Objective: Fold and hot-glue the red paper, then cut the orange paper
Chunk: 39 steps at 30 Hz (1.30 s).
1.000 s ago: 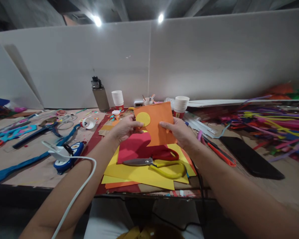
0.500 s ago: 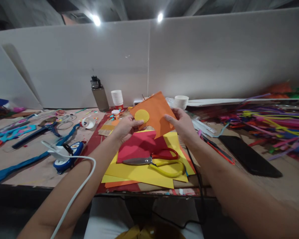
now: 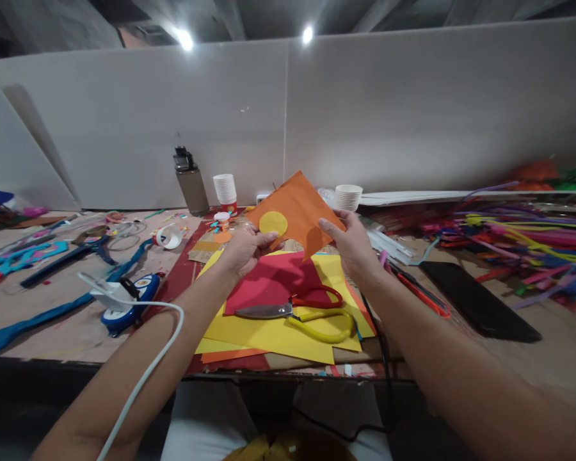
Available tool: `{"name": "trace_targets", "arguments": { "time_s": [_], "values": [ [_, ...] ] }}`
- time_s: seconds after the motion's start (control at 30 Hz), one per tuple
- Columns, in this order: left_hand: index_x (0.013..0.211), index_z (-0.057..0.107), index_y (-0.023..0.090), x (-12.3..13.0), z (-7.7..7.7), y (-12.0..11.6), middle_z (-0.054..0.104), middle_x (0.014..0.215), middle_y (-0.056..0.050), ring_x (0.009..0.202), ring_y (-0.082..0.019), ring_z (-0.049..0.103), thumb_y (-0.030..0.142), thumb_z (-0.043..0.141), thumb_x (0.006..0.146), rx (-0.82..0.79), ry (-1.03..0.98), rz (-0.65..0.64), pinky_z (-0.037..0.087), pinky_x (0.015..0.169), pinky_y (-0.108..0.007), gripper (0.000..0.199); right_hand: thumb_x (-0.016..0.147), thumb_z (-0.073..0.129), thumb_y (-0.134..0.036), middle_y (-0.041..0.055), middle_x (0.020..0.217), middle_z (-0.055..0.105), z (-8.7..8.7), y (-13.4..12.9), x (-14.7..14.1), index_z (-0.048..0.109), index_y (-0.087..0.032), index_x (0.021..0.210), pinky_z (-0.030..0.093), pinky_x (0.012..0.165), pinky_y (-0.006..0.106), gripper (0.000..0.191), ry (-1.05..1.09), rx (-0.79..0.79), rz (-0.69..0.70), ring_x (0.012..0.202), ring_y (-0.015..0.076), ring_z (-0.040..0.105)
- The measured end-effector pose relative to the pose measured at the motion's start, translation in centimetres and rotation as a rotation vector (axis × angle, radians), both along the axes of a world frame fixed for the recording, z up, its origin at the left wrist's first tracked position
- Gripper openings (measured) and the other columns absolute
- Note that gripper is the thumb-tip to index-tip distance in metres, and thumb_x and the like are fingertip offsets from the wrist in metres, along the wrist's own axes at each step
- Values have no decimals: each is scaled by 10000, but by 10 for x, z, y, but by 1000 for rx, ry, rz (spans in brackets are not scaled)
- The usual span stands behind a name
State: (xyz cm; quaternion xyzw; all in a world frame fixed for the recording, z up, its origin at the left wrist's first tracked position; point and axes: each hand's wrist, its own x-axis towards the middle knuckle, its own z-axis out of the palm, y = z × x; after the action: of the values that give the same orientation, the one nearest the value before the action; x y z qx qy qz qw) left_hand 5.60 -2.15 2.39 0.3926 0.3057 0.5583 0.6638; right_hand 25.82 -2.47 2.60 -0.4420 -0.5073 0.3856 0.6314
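Both hands hold up a sheet of orange paper (image 3: 300, 205) with a curved notch in its lower edge. My left hand (image 3: 247, 248) pinches its left corner together with a yellow paper circle (image 3: 273, 223) lying against the sheet. On the right corner, my right hand (image 3: 350, 240) grips with the thumb in front and fingers behind. Below them lie scissors (image 3: 317, 310) with one red and one yellow handle, resting on red paper (image 3: 269, 282) and yellow paper (image 3: 269, 339).
A bottle (image 3: 192, 186) and stacked paper cups (image 3: 224, 189) stand at the back. On the left are a power strip (image 3: 137, 301) with a white cable, and a hot glue gun (image 3: 67, 259). A black phone (image 3: 480, 301) and many colourful pipe cleaners (image 3: 532, 250) lie on the right.
The orange sheet has turned slightly, its top corner shifting left and its lower right edge rising. Both hands keep their hold.
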Motion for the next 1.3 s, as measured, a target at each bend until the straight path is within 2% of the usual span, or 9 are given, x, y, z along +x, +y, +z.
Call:
{"name": "trace_targets", "arguments": {
  "time_s": [0.07, 0.13, 0.27, 0.37, 0.5, 0.73, 0.93, 1.17, 1.3],
  "values": [
    [780, 671, 79, 0, -1, 1, 704, 739, -47, 653, -125, 660, 17, 731, 646, 3, 10, 6, 599, 720, -303, 160, 685, 723, -431, 65, 1121, 603, -3, 2, 2, 481, -225, 1065, 500, 866, 362, 496, -65, 44, -56, 1030, 216, 597],
    [771, 675, 80, 1, -3, 1, 695, 709, -37, 635, -118, 649, 24, 730, 642, 13, 24, 16, 599, 726, -304, 150, 720, 693, -424, 93, 1138, 574, -3, 1, 5, 463, -210, 1141, 474, 898, 392, 525, -195, 134, -216, 1047, 229, 570],
    [791, 677, 91, 5, -6, -2, 699, 713, -30, 630, -121, 648, 71, 775, 603, 39, 45, 20, 593, 698, -293, 214, 809, 634, -356, 138, 1256, 480, 3, -14, 5, 481, -197, 1281, 369, 995, 468, 522, -670, 481, -501, 1185, 290, 452],
    [819, 676, 84, 9, -8, -5, 704, 729, -43, 646, -138, 659, 136, 833, 552, 71, 63, -5, 571, 656, -271, 314, 880, 567, -309, 108, 1256, 478, 2, -28, -5, 501, -261, 1343, 314, 1016, 487, 470, -1007, 667, -383, 1190, 296, 423],
    [763, 651, 85, 13, -8, -9, 658, 632, -5, 573, -111, 623, 195, 887, 477, 112, 84, 26, 538, 614, -243, 387, 918, 528, -308, 83, 1297, 484, -9, -32, -18, 540, -326, 1337, 343, 938, 466, 420, -1270, 634, -201, 1111, 293, 412],
    [816, 656, 85, 13, -2, -12, 680, 698, -22, 643, -141, 659, 204, 895, 493, 96, 53, 13, 559, 732, -320, 419, 929, 513, -312, 82, 1347, 465, -14, -29, -21, 499, -317, 1379, 336, 938, 486, 450, -1328, 572, -173, 1122, 303, 376],
    [966, 672, 155, 12, -1, -12, 732, 943, -43, 861, -159, 683, 191, 844, 602, 193, -29, -92, 525, 774, -252, 404, 934, 498, -296, 78, 1347, 465, -10, -32, -21, 472, -342, 1398, 330, 935, 495, 467, -1335, 578, -187, 1117, 301, 367],
    [870, 673, 137, 11, -5, -6, 738, 848, -53, 862, -190, 695, 255, 850, 598, 155, 14, -52, 543, 749, -262, 345, 914, 528, -297, 91, 1368, 465, -11, -34, -23, 508, -284, 1372, 327, 951, 484, 459, -1353, 583, -159, 1136, 305, 372],
    [882, 666, 124, 3, -7, 3, 731, 808, -48, 773, -177, 697, 205, 833, 596, 130, 30, -24, 562, 737, -296, 341, 921, 523, -333, 103, 1295, 538, -3, -35, -20, 546, -248, 1323, 341, 965, 468, 412, -1197, 616, -160, 1140, 293, 424]
  ]
}}
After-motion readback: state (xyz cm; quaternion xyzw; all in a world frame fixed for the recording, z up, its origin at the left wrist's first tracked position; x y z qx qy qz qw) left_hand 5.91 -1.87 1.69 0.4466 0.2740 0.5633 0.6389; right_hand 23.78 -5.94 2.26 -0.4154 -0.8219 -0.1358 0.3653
